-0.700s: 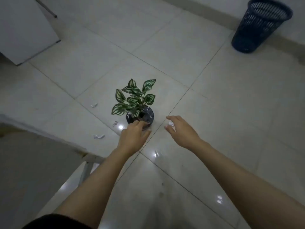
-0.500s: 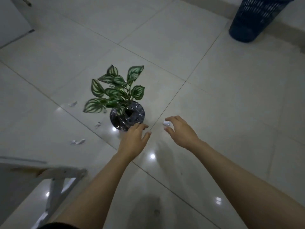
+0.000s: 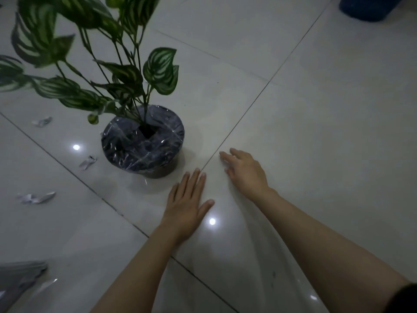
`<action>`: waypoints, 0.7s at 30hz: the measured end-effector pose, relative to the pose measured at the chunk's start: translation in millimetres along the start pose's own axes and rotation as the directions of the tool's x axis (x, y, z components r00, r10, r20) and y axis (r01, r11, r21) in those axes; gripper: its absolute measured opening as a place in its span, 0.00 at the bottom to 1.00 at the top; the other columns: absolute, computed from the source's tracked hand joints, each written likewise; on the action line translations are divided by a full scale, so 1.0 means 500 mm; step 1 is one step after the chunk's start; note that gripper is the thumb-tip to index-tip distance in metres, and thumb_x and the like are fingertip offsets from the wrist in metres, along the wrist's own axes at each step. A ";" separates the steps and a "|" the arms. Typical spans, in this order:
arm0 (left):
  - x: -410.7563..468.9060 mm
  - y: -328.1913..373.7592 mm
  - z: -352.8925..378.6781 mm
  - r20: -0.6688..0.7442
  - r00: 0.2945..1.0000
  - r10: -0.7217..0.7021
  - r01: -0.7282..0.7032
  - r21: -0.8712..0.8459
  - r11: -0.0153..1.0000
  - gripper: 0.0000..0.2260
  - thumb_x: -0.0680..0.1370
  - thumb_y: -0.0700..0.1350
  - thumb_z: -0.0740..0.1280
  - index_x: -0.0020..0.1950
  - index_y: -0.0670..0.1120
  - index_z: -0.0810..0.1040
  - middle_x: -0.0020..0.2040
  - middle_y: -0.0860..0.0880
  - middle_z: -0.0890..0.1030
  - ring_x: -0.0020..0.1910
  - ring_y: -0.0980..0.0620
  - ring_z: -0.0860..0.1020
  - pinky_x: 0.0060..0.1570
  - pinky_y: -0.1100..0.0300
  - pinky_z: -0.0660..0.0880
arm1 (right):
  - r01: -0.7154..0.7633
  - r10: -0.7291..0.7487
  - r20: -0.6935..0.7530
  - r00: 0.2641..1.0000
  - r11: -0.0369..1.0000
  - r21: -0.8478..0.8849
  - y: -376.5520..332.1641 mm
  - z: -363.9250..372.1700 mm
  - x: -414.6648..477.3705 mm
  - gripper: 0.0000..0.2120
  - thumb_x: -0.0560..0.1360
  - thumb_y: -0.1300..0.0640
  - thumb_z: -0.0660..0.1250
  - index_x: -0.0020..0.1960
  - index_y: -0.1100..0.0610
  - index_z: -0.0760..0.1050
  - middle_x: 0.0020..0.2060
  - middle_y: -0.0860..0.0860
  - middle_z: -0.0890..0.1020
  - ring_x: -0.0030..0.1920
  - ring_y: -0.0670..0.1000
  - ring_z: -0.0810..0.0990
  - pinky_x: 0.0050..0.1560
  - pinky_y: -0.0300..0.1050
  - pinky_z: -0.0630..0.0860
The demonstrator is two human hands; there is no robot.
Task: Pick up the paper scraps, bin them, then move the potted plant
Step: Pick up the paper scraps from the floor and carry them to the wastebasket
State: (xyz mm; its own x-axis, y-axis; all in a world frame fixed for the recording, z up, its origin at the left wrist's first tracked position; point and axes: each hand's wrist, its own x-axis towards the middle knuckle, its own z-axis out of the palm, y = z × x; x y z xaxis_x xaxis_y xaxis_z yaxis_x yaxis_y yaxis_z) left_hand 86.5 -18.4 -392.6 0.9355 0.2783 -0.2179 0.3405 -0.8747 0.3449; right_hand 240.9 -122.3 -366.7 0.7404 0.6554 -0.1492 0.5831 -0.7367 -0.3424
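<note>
The potted plant, a dark pot wrapped in clear film with striped green leaves, stands on the pale tiled floor. My left hand lies flat on the floor just right of the pot's base, fingers straight, holding nothing. My right hand rests palm down further right, fingers spread towards a tile seam; no scrap shows in or under it. White paper scraps lie left of the pot: one close to its base, one further back, one nearer me.
The dark blue bin is cut off by the top right edge of the frame. A grey object fills the bottom left corner, with a pale sliver beside it. Bare tiles stretch to the right.
The view has dropped much closer to the floor and pot. My left hand has come off the pot's rim and flattened on the tiles. The small scrap by my right fingertips is out of sight.
</note>
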 end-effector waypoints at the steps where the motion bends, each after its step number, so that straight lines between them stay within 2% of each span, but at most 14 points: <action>1: 0.003 -0.001 0.001 0.004 1.000 0.004 -0.004 -0.003 1.000 0.35 0.72 0.69 0.36 0.74 0.54 0.32 0.72 0.58 0.30 0.72 0.59 0.32 0.70 0.58 0.34 | -0.008 0.008 -0.035 0.999 1.000 -0.006 -0.002 0.007 0.000 0.21 0.78 0.60 0.58 0.70 0.51 0.68 0.72 0.53 0.68 0.71 0.55 0.65 0.64 0.49 0.68; 3: 0.006 -0.005 -0.006 0.040 0.999 -0.002 0.002 -0.004 1.000 0.32 0.77 0.65 0.42 0.75 0.54 0.34 0.74 0.57 0.31 0.73 0.57 0.32 0.72 0.56 0.35 | -0.032 0.037 -0.125 0.991 0.999 0.039 -0.012 0.016 -0.003 0.16 0.77 0.63 0.58 0.64 0.56 0.74 0.63 0.56 0.75 0.65 0.57 0.69 0.57 0.49 0.72; 5: 0.001 -0.003 -0.019 0.026 1.000 -0.001 0.001 -0.008 1.000 0.30 0.80 0.60 0.47 0.77 0.52 0.39 0.77 0.55 0.37 0.76 0.55 0.37 0.73 0.57 0.39 | -0.058 0.077 -0.164 0.983 0.991 0.120 -0.029 0.015 -0.011 0.13 0.77 0.62 0.59 0.59 0.61 0.77 0.56 0.60 0.77 0.60 0.58 0.72 0.53 0.50 0.72; 6: -0.008 -0.004 -0.024 -0.007 1.000 -0.006 0.006 -0.026 1.000 0.28 0.80 0.58 0.49 0.77 0.50 0.44 0.79 0.53 0.43 0.77 0.54 0.43 0.73 0.58 0.44 | -0.059 0.087 -0.173 0.981 0.985 0.165 -0.041 0.015 -0.018 0.13 0.78 0.61 0.59 0.58 0.63 0.77 0.54 0.61 0.78 0.59 0.59 0.72 0.53 0.50 0.71; 8: -0.046 -0.009 -0.039 -0.125 0.992 0.000 -0.008 -0.058 0.998 0.24 0.80 0.53 0.54 0.74 0.45 0.62 0.76 0.47 0.63 0.74 0.48 0.62 0.70 0.55 0.62 | -0.034 0.079 -0.178 0.981 0.969 0.244 -0.065 0.020 -0.042 0.12 0.78 0.59 0.59 0.56 0.63 0.77 0.53 0.61 0.78 0.57 0.60 0.74 0.53 0.50 0.71; 9: -0.070 -0.016 -0.043 -0.194 0.981 0.005 -0.017 -0.062 0.998 0.21 0.79 0.51 0.57 0.68 0.43 0.72 0.69 0.43 0.73 0.67 0.44 0.72 0.62 0.53 0.71 | -0.020 0.069 -0.175 0.982 0.964 0.266 -0.081 0.024 -0.059 0.12 0.78 0.59 0.59 0.55 0.64 0.76 0.53 0.61 0.78 0.56 0.59 0.75 0.52 0.50 0.71; 10: -0.101 -0.033 -0.046 -0.268 0.963 -0.013 -0.004 -0.065 0.998 0.17 0.77 0.48 0.59 0.61 0.41 0.77 0.62 0.41 0.78 0.59 0.41 0.78 0.54 0.52 0.76 | 0.007 0.040 -0.166 0.985 0.961 0.275 -0.103 0.033 -0.076 0.12 0.79 0.58 0.58 0.55 0.64 0.75 0.53 0.61 0.77 0.55 0.59 0.75 0.51 0.49 0.71; 12: -0.160 -0.076 -0.048 -0.365 0.918 -0.158 0.126 -0.110 0.986 0.12 0.75 0.43 0.61 0.55 0.41 0.78 0.55 0.41 0.79 0.51 0.40 0.78 0.47 0.50 0.76 | 0.055 -0.025 -0.116 0.993 0.962 0.267 -0.149 0.059 -0.105 0.12 0.79 0.57 0.57 0.54 0.64 0.74 0.53 0.60 0.76 0.55 0.59 0.74 0.51 0.49 0.70; 14: -0.200 -0.116 -0.057 -0.461 0.828 -0.320 0.257 -0.196 0.946 0.11 0.76 0.39 0.61 0.57 0.40 0.76 0.57 0.40 0.77 0.54 0.41 0.75 0.51 0.49 0.75 | 0.129 -0.113 -0.076 0.991 0.958 0.258 -0.204 0.078 -0.127 0.12 0.78 0.57 0.58 0.51 0.65 0.75 0.51 0.61 0.77 0.53 0.59 0.75 0.50 0.46 0.69; 15: -0.217 -0.136 -0.068 -0.503 0.769 -0.394 0.300 -0.260 0.918 0.11 0.78 0.38 0.60 0.59 0.40 0.75 0.58 0.40 0.75 0.56 0.42 0.73 0.55 0.52 0.73 | 0.177 -0.169 -0.054 0.984 0.950 0.258 -0.241 0.090 -0.134 0.12 0.77 0.57 0.59 0.48 0.66 0.76 0.47 0.62 0.78 0.50 0.60 0.77 0.47 0.43 0.68; 17: -0.224 -0.168 -0.096 -0.552 0.652 -0.520 0.336 -0.405 0.850 0.13 0.80 0.39 0.57 0.63 0.41 0.71 0.63 0.41 0.71 0.62 0.45 0.69 0.59 0.59 0.66 | 0.256 -0.261 -0.016 0.965 0.931 0.260 -0.301 0.119 -0.136 0.14 0.74 0.56 0.59 0.42 0.66 0.77 0.41 0.63 0.79 0.43 0.62 0.80 0.46 0.43 0.66; 19: -0.212 -0.208 -0.119 -0.543 0.579 -0.608 0.362 -0.497 0.789 0.16 0.80 0.38 0.56 0.68 0.41 0.67 0.69 0.41 0.66 0.68 0.45 0.65 0.63 0.59 0.63 | 0.326 -0.338 0.002 0.941 0.909 0.261 -0.353 0.137 -0.127 0.15 0.77 0.56 0.57 0.48 0.67 0.76 0.47 0.63 0.78 0.49 0.62 0.78 0.49 0.44 0.66; 21: -0.195 -0.263 -0.127 -0.501 0.587 -0.636 0.426 -0.478 0.769 0.20 0.80 0.36 0.56 0.72 0.40 0.61 0.75 0.40 0.58 0.74 0.41 0.57 0.71 0.54 0.57 | 0.329 -0.357 0.051 0.933 0.900 0.285 -0.386 0.149 -0.115 0.13 0.79 0.57 0.56 0.53 0.65 0.73 0.52 0.61 0.77 0.55 0.59 0.74 0.51 0.46 0.66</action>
State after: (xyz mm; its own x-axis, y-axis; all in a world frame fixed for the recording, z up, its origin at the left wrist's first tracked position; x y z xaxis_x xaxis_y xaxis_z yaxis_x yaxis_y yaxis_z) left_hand -43.4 94.8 -358.7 0.3796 0.9186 0.1101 0.7051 -0.3643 0.6083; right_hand 60.7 -5.4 -361.0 0.4656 0.8827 -0.0645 0.6732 -0.4005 -0.6216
